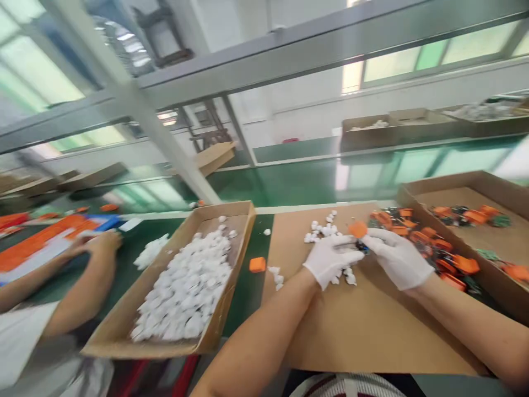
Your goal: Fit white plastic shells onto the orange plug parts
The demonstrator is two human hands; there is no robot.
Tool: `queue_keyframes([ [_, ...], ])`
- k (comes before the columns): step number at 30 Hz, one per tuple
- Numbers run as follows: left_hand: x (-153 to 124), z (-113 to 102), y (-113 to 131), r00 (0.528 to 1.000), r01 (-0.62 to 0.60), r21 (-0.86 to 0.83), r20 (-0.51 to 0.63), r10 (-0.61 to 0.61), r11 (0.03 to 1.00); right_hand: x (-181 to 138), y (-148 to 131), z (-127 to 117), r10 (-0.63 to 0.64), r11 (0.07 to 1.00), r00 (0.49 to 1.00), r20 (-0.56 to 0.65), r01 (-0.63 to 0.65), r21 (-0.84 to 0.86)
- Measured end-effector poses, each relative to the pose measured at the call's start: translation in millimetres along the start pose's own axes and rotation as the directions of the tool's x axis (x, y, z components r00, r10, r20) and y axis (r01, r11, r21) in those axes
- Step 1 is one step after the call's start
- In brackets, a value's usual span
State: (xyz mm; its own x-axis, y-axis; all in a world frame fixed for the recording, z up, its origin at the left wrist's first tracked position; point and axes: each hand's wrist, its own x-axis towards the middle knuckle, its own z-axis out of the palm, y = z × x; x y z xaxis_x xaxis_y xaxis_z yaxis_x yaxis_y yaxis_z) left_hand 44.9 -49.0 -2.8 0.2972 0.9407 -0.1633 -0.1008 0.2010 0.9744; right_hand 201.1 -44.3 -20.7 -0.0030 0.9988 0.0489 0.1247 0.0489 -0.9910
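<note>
My left hand (333,258) and my right hand (397,259), both in white gloves, meet above a brown cardboard sheet (355,331). Between their fingertips is a small orange part (357,228) with a dark, bluish underside; both hands pinch it. Small white pieces (320,231) lie loose on the cardboard behind and beneath my left hand. To the right of my right hand is a heap of orange parts (430,242) with dark and green bits. Blur hides the finer detail of the held part.
A cardboard box (237,281) full of white pieces stands at left, with a lone orange part (257,264) beside it. Another box (467,179) with orange parts is at right. A co-worker's hands (97,242) work at far left. A metal frame (264,63) crosses above.
</note>
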Motion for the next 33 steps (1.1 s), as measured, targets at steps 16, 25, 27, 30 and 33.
queue_keyframes([
  [16,10,-9,-29,0.985,-0.096,-0.055,0.138,0.103,0.994,0,13,-7,0.147,0.82,0.967,0.207,-0.236,0.521],
  [25,8,-12,-23,0.997,-0.066,-0.439,0.007,0.077,0.896,8,10,-15,0.297,0.774,0.955,0.0,-0.24,0.586],
  [27,8,-14,-22,0.997,-0.075,-0.506,-0.044,0.061,0.859,12,15,-18,0.288,0.806,0.958,0.002,-0.243,0.54],
  [30,9,-16,-23,0.998,-0.065,-0.541,-0.055,0.042,0.838,16,21,-21,0.256,0.871,0.964,0.075,-0.264,0.415],
  [33,10,-17,-26,0.998,-0.058,-0.552,-0.027,0.051,0.832,15,20,-20,0.158,0.901,0.981,0.114,-0.19,0.39],
])
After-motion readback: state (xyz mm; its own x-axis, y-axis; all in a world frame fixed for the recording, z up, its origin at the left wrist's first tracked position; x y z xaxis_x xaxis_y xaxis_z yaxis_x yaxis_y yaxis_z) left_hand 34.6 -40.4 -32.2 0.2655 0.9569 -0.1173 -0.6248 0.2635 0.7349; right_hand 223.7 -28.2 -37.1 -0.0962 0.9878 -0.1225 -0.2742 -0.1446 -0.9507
